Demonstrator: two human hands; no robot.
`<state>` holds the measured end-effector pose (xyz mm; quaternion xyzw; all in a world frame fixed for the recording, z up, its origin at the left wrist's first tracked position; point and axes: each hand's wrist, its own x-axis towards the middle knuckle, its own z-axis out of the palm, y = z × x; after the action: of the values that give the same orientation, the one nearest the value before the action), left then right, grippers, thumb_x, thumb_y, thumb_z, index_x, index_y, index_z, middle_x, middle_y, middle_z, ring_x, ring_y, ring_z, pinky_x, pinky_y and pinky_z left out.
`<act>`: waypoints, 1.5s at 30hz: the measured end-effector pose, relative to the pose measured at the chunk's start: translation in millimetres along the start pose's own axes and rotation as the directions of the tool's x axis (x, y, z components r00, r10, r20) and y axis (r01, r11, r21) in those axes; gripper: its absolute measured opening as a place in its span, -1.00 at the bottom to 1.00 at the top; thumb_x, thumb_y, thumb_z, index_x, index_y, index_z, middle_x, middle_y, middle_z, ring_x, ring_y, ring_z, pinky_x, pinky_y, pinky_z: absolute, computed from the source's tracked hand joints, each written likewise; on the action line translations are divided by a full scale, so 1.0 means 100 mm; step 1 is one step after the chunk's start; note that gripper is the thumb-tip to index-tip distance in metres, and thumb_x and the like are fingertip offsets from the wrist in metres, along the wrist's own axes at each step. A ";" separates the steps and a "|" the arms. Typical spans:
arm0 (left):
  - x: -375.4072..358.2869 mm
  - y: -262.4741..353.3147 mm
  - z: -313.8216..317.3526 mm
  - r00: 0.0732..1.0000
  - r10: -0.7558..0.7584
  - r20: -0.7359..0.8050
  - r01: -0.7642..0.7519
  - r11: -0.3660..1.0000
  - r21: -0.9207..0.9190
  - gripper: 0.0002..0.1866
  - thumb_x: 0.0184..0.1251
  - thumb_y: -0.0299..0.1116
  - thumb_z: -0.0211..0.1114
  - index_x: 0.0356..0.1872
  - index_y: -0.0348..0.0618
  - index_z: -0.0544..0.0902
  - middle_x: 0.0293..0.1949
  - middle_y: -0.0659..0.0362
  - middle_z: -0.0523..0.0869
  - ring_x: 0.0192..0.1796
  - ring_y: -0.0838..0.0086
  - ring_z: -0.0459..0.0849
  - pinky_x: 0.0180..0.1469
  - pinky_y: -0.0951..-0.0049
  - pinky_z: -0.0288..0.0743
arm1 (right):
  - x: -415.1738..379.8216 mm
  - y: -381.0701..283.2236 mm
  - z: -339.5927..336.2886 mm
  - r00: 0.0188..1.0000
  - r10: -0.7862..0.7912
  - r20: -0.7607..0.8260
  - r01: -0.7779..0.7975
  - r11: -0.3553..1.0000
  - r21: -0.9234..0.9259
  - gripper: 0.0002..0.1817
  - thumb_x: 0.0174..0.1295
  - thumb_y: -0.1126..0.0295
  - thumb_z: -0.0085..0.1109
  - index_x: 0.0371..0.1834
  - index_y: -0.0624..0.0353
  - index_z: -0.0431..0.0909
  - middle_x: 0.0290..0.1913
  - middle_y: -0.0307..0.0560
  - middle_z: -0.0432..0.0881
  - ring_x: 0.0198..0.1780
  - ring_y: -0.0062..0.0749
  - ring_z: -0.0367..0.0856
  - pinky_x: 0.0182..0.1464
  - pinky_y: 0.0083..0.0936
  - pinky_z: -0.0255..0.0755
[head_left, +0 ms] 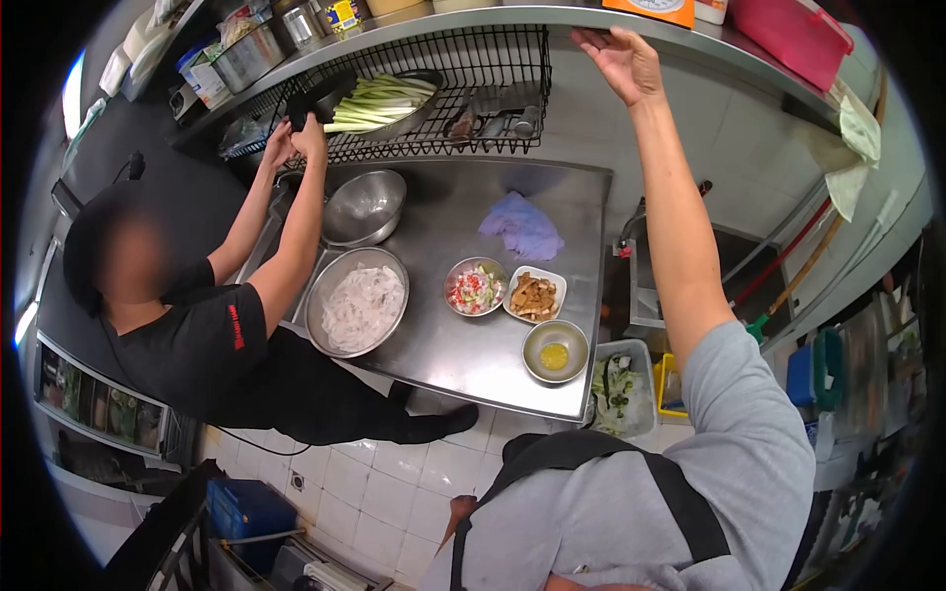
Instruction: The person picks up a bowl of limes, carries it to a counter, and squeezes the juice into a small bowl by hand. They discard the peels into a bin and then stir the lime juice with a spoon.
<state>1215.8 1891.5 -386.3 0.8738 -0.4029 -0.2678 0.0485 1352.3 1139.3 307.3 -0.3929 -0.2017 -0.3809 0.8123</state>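
Note:
My right hand (623,67) is raised at the front edge of the steel shelf (473,20), palm showing and fingers spread, with no object visible in it. Low beside my apron, my left hand (461,506) shows only in small part, its fingers unclear. On the steel table (443,364) stand a large bowl of pale strips (363,307), an empty steel bowl (365,208), a bowl of chopped red, green and white pieces (477,288), a white dish of brown pieces (535,295) and a bowl with yellow contents (555,353). A purple cloth (522,227) lies behind them.
At the left a co-worker (187,335) in black has both hands at the black wire rack (473,79), near green stalks (384,103). An orange scale (655,8) and a red bin (788,44) sit on the shelf. A tub of green scraps (621,389) stands right of the table.

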 end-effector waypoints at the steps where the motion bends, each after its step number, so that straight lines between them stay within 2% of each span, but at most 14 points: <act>1: -0.03 -0.04 0.04 1.000 0.018 -0.014 -0.019 0.997 -0.074 -0.77 0.13 -0.08 0.28 -0.47 0.04 0.73 -0.33 0.12 0.79 -0.22 0.17 0.78 -0.24 0.17 0.63 | -0.03 0.01 0.04 1.000 -0.010 -0.024 0.010 1.000 0.011 -0.71 0.27 0.47 0.19 0.00 0.39 0.49 0.13 0.25 0.54 0.30 0.10 0.43 0.46 0.14 0.25; 3: 0.00 -0.10 0.02 0.997 0.060 -0.052 -0.070 0.975 -0.212 -0.75 0.14 -0.05 0.26 -0.44 0.05 0.75 -0.29 0.12 0.80 -0.18 0.14 0.78 -0.18 0.17 0.64 | -0.08 0.01 0.10 0.996 -0.048 -0.069 0.049 0.999 0.017 -0.69 0.29 0.43 0.22 0.02 0.38 0.48 0.14 0.25 0.52 0.29 0.10 0.44 0.45 0.12 0.28; 4: 0.06 -0.06 0.06 0.937 -0.342 0.065 0.329 0.812 -0.482 -0.73 0.14 -0.07 0.28 -0.36 0.00 0.77 -0.24 0.09 0.81 -0.15 0.10 0.77 -0.10 0.18 0.64 | -0.08 0.02 0.10 0.993 -0.079 -0.087 0.080 0.997 0.008 -0.67 0.31 0.41 0.23 0.04 0.37 0.46 0.17 0.25 0.50 0.30 0.11 0.43 0.46 0.12 0.28; 6: 0.16 -0.14 -0.03 0.962 -0.274 0.014 0.207 0.689 -0.695 -0.75 0.15 -0.10 0.29 -0.33 0.00 0.79 -0.24 0.08 0.81 -0.12 0.14 0.77 -0.05 0.17 0.65 | -0.09 0.01 0.08 0.988 -0.112 -0.109 0.112 0.994 -0.006 -0.64 0.33 0.38 0.26 0.08 0.35 0.45 0.18 0.24 0.50 0.28 0.09 0.44 0.44 0.12 0.30; 9: 0.39 -0.28 -0.15 0.942 0.186 -0.279 -0.235 0.960 -0.155 -0.77 0.16 -0.12 0.30 -0.32 0.01 0.79 -0.25 0.07 0.81 -0.11 0.18 0.78 -0.04 0.16 0.65 | -0.02 0.00 0.06 0.987 -0.125 -0.097 0.125 0.992 -0.012 -0.65 0.34 0.36 0.28 0.09 0.31 0.48 0.08 0.18 0.57 0.18 0.02 0.54 0.36 0.08 0.41; 12: 0.50 -0.31 -0.25 0.922 0.114 -0.371 -0.195 0.962 -0.190 -0.79 0.14 -0.12 0.31 -0.39 0.04 0.78 -0.31 0.10 0.80 -0.16 0.19 0.78 -0.10 0.13 0.64 | -0.05 0.00 0.16 0.985 -0.136 -0.108 0.131 0.990 -0.045 -0.72 0.33 0.36 0.29 -0.01 0.29 0.54 -0.04 0.10 0.63 0.05 -0.02 0.62 0.18 0.01 0.55; 14: 0.64 -0.34 -0.40 0.972 0.178 -0.156 -0.180 0.984 0.000 -0.79 0.10 -0.11 0.33 -0.47 0.00 0.73 -0.40 0.12 0.77 -0.24 0.18 0.77 -0.20 0.11 0.63 | -0.06 -0.02 0.17 0.986 -0.122 -0.112 0.120 0.992 -0.026 -0.71 0.32 0.35 0.31 0.00 0.25 0.54 -0.04 0.08 0.63 0.04 -0.04 0.63 0.17 -0.02 0.55; 17: 0.70 -0.38 -0.42 0.962 0.186 -0.201 -0.183 0.983 0.034 -0.79 0.09 -0.12 0.31 -0.52 -0.01 0.69 -0.45 0.14 0.75 -0.27 0.20 0.76 -0.22 0.12 0.62 | -0.10 -0.02 0.19 0.987 -0.097 -0.132 0.094 0.995 -0.031 -0.69 0.30 0.33 0.35 0.02 0.20 0.55 -0.04 0.07 0.63 0.03 -0.06 0.63 0.15 -0.08 0.56; 20: 0.71 -0.48 -0.34 0.996 -0.077 0.052 0.091 0.916 -0.390 -0.78 0.09 -0.11 0.30 -0.51 -0.01 0.69 -0.45 0.16 0.75 -0.27 0.23 0.77 -0.24 0.18 0.62 | -0.04 -0.01 0.21 0.984 -0.077 -0.162 0.068 0.996 -0.057 -0.67 0.28 0.30 0.38 0.03 0.19 0.56 -0.03 0.06 0.63 0.04 -0.07 0.62 0.13 -0.11 0.55; 21: 0.66 -0.43 -0.25 0.947 -0.316 0.064 0.272 0.678 -0.683 -0.77 0.09 -0.10 0.30 -0.52 0.00 0.69 -0.45 0.16 0.75 -0.29 0.25 0.76 -0.25 0.23 0.62 | -0.02 -0.01 0.22 0.982 -0.074 -0.173 0.064 0.996 -0.061 -0.67 0.28 0.30 0.38 0.02 0.18 0.56 -0.04 0.06 0.63 0.05 -0.06 0.62 0.14 -0.11 0.55; 23: 0.65 -0.50 -0.18 0.955 0.104 -0.277 -0.220 0.875 -0.432 -0.77 0.08 -0.10 0.31 -0.54 -0.02 0.68 -0.46 0.13 0.74 -0.31 0.23 0.75 -0.26 0.20 0.61 | -0.03 0.02 0.22 0.977 -0.058 -0.206 0.050 0.998 -0.042 -0.66 0.29 0.29 0.38 0.02 0.17 0.54 -0.01 0.07 0.61 0.07 -0.05 0.59 0.17 -0.11 0.52; 24: 0.67 -0.53 -0.19 0.853 0.327 -0.407 -0.441 0.868 -0.228 -0.76 0.07 -0.10 0.32 -0.54 -0.03 0.68 -0.47 0.12 0.73 -0.31 0.21 0.75 -0.27 0.18 0.61 | -0.03 0.03 0.23 0.975 -0.061 -0.214 0.052 0.998 -0.045 -0.66 0.29 0.29 0.38 0.03 0.17 0.54 0.01 0.08 0.60 0.08 -0.05 0.58 0.19 -0.11 0.51; 33: 0.82 -0.62 -0.24 0.976 0.109 -0.190 -0.162 0.943 -0.289 -0.76 0.07 -0.10 0.32 -0.55 -0.04 0.68 -0.47 0.10 0.73 -0.32 0.19 0.75 -0.26 0.16 0.61 | 0.07 0.09 0.32 0.950 -0.075 -0.302 0.056 0.996 -0.070 -0.52 0.21 0.18 0.47 0.08 0.12 0.48 0.14 0.15 0.42 0.23 0.00 0.41 0.39 0.08 0.26; 45: 0.78 -0.88 -0.15 0.935 0.301 -0.188 -0.304 0.952 0.013 -0.75 0.07 -0.11 0.33 -0.56 -0.06 0.67 -0.48 0.09 0.72 -0.32 0.17 0.74 -0.25 0.13 0.60 | -0.16 0.30 0.23 0.956 0.010 -0.292 -0.042 0.994 -0.103 -0.37 0.14 0.11 0.53 0.19 0.03 0.42 0.23 0.11 0.34 0.39 0.03 0.21 0.41 0.13 0.19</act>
<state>1324.4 1891.5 -433.6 0.8223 -0.5241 -0.1769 0.1338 1365.0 1177.2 296.9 -0.3786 -0.0539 -0.4341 0.8157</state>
